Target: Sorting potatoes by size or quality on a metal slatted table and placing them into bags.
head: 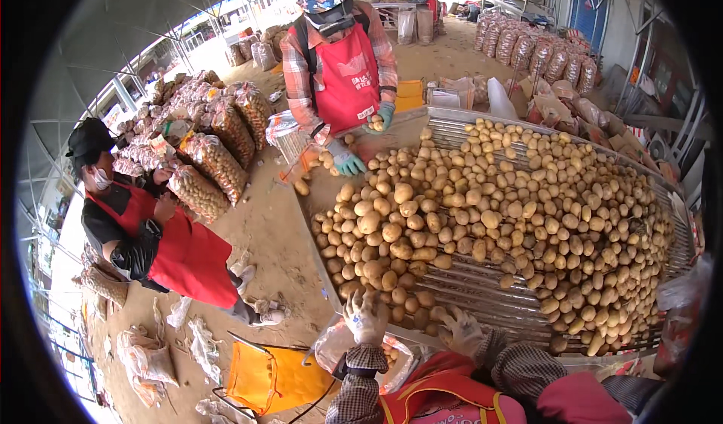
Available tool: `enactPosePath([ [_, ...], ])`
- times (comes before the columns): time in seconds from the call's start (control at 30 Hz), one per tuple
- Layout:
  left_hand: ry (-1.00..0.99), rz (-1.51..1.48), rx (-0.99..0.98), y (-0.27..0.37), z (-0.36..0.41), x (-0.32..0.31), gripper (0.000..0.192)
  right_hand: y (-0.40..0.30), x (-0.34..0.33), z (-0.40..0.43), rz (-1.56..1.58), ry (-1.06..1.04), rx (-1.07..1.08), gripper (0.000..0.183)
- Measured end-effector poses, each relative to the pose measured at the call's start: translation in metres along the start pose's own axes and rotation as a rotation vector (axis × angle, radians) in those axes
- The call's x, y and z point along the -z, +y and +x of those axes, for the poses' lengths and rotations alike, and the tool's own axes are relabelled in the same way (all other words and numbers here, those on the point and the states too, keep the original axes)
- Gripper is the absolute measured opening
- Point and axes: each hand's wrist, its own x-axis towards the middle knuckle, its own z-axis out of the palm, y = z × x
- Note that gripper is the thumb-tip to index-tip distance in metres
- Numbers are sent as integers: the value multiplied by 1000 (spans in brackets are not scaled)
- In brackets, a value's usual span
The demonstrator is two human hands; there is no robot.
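Note:
A slatted metal sorting table [469, 291] bears a broad heap of potatoes [502, 198]. At the table's near left corner is my left hand [364, 315], in a whitish glove, its fingers apart against the nearest potatoes. My right hand [462, 331], gloved too, rests by the near edge beside a few potatoes; its fingertips are partly hidden, so I cannot tell if it grips one. Just under my hands, a clear plastic bag [404, 362] with some potatoes in it hangs at the table's edge. Checked sleeves cover both my forearms.
Across the table, a person in a red apron handles potatoes with green-grey gloves [345, 158]. Another aproned person [175, 249] stands at left by filled mesh sacks [217, 161]. An orange folding seat [277, 376] and plastic bags [203, 348] lie on the dirt floor near me.

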Motion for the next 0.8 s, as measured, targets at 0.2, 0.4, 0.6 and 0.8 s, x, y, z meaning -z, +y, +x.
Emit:
enactPosePath([
  [0.2,-8,79,96,3,30,-45,37,24,16,20,281,94,65,67],
  [0.4,7,134,122,1,29,-55,37,47,30,70,2,249,-96,80],
  [0.6,37,178,102,4,31,-55,32,50,-4,163,-191,350,-185,96],
  [0.8,20,203,132,3,29,-58,33,51,-22,243,-4,585,-176,73],
])
